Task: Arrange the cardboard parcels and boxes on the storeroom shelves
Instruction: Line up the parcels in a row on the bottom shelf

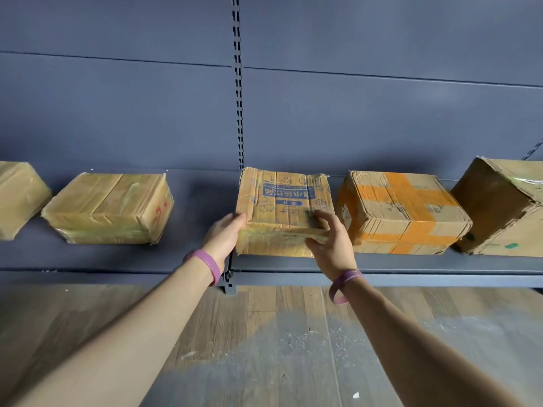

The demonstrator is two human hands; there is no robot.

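Note:
A flat cardboard box with blue print lies in the middle of the low grey shelf. My left hand lies against its near left corner with straight fingers. My right hand grips the box's near right edge, thumb on top and fingers curled under the front lip. Both wrists wear purple bands. To the box's right stands a carton with orange tape, close beside it.
A tape-wrapped parcel lies to the left with a gap of bare shelf between. Another parcel shows at the far left edge, and a tilted brown carton at the far right. Wooden floor lies below the shelf.

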